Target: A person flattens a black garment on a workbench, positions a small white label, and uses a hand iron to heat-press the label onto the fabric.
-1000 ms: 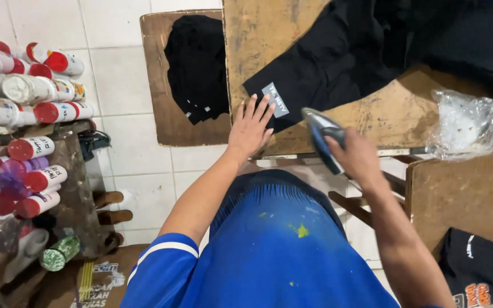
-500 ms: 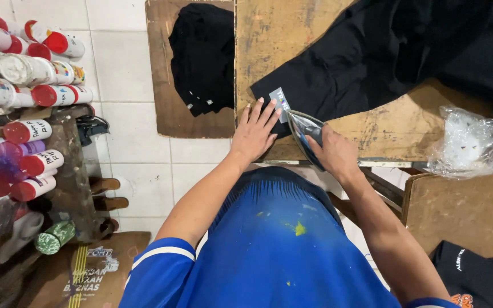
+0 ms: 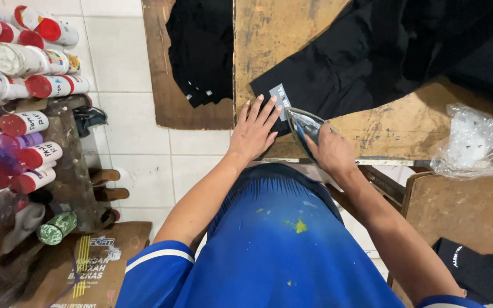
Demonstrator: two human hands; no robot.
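The right hand [image 3: 331, 153] is clamped on the handle of a clothes iron [image 3: 305, 126], whose long axis runs away from the person, tip toward the white label [image 3: 281, 98]. The left hand [image 3: 254, 130] lies flat, fingers spread, just beside it — pinning the black garment [image 3: 366, 63] near the wooden worktop's [image 3: 275, 34] front edge. Bare board lies to the right — up to a clear plastic bag [image 3: 477, 142].

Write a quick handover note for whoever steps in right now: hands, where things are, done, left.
Left hand: flat, fingers spread, pinning the edge of the black garment on the wooden board, by the small label.
Right hand: gripping the iron, tip at the label.
Done: garment laid out, iron at the label.
Left: can't tell whether the label is pressed. A stack of black garments sits on the board to the left.
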